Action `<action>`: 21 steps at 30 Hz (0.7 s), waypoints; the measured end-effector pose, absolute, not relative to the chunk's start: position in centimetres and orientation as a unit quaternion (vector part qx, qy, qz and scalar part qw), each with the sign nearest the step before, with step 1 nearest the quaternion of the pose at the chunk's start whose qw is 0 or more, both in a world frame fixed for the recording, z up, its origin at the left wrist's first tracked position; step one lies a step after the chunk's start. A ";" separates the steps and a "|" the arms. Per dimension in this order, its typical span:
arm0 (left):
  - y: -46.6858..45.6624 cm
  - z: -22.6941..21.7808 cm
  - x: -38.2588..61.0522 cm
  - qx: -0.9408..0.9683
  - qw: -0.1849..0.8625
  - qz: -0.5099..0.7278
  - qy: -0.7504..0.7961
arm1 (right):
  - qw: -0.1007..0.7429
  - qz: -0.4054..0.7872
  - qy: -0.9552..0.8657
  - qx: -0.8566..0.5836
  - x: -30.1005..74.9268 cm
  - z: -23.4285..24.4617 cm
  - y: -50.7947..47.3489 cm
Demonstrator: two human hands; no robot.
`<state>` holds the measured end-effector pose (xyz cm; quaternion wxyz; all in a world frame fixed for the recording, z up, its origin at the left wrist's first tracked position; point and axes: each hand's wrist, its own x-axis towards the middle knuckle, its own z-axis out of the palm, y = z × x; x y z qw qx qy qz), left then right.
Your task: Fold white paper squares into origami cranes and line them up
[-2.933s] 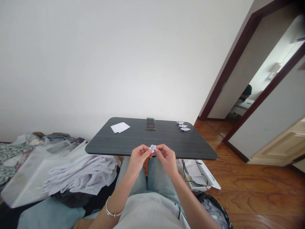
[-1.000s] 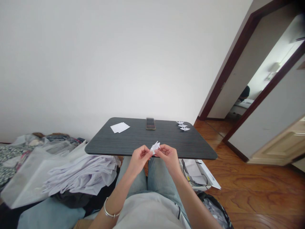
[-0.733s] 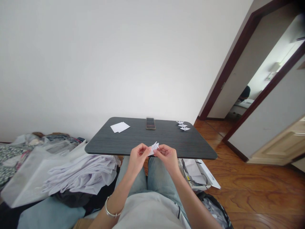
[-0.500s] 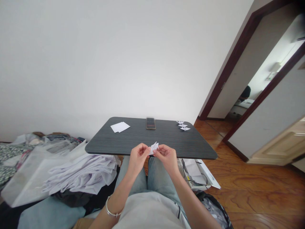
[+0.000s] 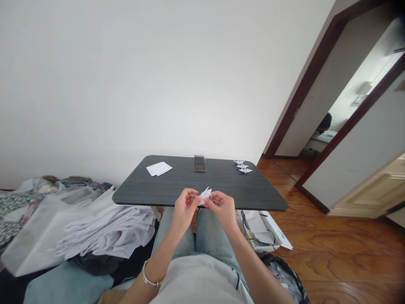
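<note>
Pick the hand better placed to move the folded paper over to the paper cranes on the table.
Right, probably. The right hand and left hand both pinch the folded paper, but the right sits nearer the paper cranes.

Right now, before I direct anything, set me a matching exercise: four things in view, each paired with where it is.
Things:
1. Folded white paper
2. Smartphone
3. Loose white paper sheets
4. Small origami cranes

Places:
A. Far right of the dark table
B. Pinched between the left hand and the right hand
C. Far left of the table
D. Middle of the table's far edge

Pairs: 1-B, 2-D, 3-C, 4-A
</note>
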<state>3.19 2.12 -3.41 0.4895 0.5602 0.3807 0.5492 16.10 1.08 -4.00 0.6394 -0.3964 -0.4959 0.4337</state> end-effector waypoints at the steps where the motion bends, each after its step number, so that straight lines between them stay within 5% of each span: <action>1: 2.2 -3.4 3.1 0.561 0.497 0.544 0.377 | 0.638 0.437 -0.496 -0.395 16.1 -4.0 1.1; 21: 2.4 -2.7 3.1 0.519 0.533 0.558 0.367 | 0.642 0.445 -0.486 -0.392 15.7 -3.8 0.9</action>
